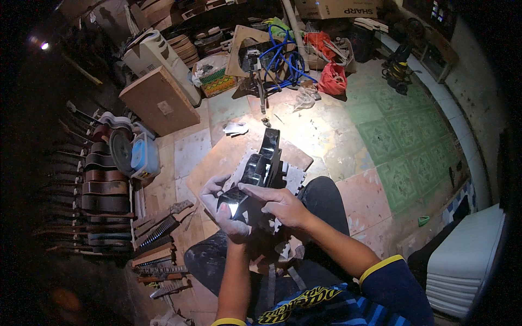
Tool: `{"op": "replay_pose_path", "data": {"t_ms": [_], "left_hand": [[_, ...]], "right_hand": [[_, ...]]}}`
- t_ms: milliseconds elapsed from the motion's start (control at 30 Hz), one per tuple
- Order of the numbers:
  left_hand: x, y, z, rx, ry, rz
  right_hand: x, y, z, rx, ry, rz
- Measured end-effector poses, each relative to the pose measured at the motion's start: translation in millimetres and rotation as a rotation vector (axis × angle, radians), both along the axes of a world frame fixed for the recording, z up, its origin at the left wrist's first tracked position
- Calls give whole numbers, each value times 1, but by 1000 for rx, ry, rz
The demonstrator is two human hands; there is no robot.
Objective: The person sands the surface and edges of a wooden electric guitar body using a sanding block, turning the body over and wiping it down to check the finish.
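Note:
A glossy black guitar body (251, 169) with curved sides stands on edge in front of my lap, its far end (270, 142) pointing away from me. My left hand (224, 209) wraps round its near end, thumb pressed on the shiny side beside a bright reflection. Across from it, my right hand (280, 205) reaches over the near part, index finger stretched along the black surface and thumb apart. Its other fingers are partly hidden, and no tool shows in it. Both hands look dusty. Beneath the body lies a pale mat (294, 178) with a notched edge.
A flat board (209, 163) lies under the mat. Several guitars (106, 187) stand in a row at left, near a blue-lidded tub (142, 156). Loose necks (163, 223) lie closer in. Blue hose (288, 60), red bags (331, 76) and a leaning panel (159, 101) are farther off.

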State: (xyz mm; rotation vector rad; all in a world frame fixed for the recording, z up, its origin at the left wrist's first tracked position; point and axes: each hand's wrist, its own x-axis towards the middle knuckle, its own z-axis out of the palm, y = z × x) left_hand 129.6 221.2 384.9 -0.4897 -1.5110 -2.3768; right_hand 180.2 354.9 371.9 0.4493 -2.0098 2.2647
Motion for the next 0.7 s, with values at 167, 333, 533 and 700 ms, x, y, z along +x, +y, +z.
{"op": "replay_pose_path", "data": {"t_ms": [167,333,533,700], "left_hand": [[-4,4,0,6,-76,-68],[-8,0,-2,-63,5,-102],[-13,-2,-29,-53,85,-200],[-14,17,-75,-282,-272,-266]], "right_hand": [[-5,15,5,729,81,-296],[13,-15,23,286,182,-143],[13,-18,38,618,78,-241],[27,-15,83,933,289,-169]]}}
